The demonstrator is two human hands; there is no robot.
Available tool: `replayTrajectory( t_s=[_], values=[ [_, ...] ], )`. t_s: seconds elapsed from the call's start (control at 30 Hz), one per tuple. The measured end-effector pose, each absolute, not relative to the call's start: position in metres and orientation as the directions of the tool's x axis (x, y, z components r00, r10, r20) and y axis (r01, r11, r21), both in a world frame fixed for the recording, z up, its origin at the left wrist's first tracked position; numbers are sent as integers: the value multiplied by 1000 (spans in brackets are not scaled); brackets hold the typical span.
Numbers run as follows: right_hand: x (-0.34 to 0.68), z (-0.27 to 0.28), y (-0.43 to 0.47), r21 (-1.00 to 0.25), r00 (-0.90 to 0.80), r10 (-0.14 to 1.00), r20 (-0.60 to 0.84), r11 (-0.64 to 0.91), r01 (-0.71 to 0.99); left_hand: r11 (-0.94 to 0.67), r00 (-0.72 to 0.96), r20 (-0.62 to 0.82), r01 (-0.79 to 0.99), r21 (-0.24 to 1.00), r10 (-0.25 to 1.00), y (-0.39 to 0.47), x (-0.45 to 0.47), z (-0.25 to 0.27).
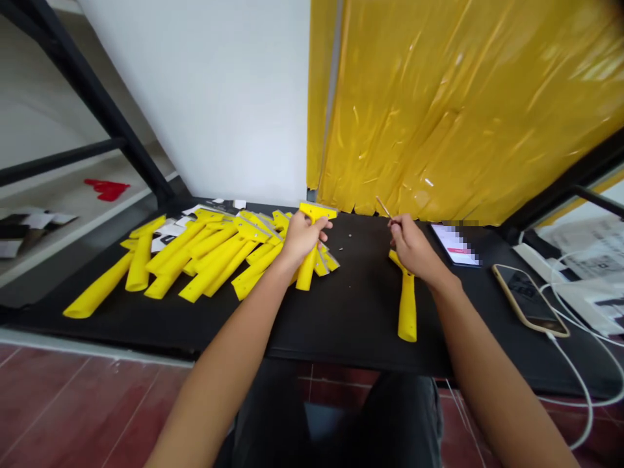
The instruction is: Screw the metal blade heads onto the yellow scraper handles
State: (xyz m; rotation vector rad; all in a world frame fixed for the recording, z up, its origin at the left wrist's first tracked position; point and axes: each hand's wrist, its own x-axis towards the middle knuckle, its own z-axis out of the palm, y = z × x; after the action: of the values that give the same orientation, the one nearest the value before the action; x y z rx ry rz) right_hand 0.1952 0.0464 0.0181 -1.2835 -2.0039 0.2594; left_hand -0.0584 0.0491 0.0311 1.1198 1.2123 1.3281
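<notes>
My left hand [303, 235] is closed around a yellow scraper [318, 212], its wide head up and its handle pointing down towards me. Fingers bent, my right hand [408, 242] grips a thin rod-like tool [383, 206] that slants up to the left; its kind is not clear. Below that hand another yellow scraper [407, 312] lies on the black table, its head partly hidden by the hand. To the left of my left hand is a heap of yellow scrapers [219, 260], several with metal blades showing.
The black table [341, 325] carries a lit phone [455, 246] and a second phone [529, 298] with a white cable [578, 377] on the right. Small bits lie mid-table. A white panel [205, 97] and yellow wrapped sheeting [439, 117] stand behind. Black frame bars [97, 97] rise left.
</notes>
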Motion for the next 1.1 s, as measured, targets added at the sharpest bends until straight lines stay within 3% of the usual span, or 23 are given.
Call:
replayTrajectory(
  t_s=[0.2, 0.33, 0.43, 0.57, 0.73, 0.97, 1.1],
  values=[
    [180, 7, 79, -529, -205, 864, 459, 451, 719, 11, -60, -18, -111, 994, 998, 44, -54, 41],
    [171, -5, 113, -475, -350, 892, 286, 449, 757, 20, -64, -31, -171, 985, 997, 42, -50, 46],
    [166, -15, 130, -513, -314, 928, 200, 372, 774, 6, -75, -26, -246, 969, 997, 36, -49, 45],
    [161, -23, 134, -560, -365, 898, 247, 440, 702, 45, -22, -58, -368, 929, 998, 25, -54, 42],
    [156, -29, 135, -458, -442, 839, 319, 544, 703, 104, 69, -84, -388, 916, 994, 14, -58, 46],
    [141, -18, 136, -369, -392, 899, 196, 438, 820, 117, 133, -75, -343, 932, 988, 8, -58, 48],
    [142, -11, 129, -380, -445, 882, 153, 469, 797, 132, 142, -87, -346, 929, 986, 9, -58, 46]
  ],
)
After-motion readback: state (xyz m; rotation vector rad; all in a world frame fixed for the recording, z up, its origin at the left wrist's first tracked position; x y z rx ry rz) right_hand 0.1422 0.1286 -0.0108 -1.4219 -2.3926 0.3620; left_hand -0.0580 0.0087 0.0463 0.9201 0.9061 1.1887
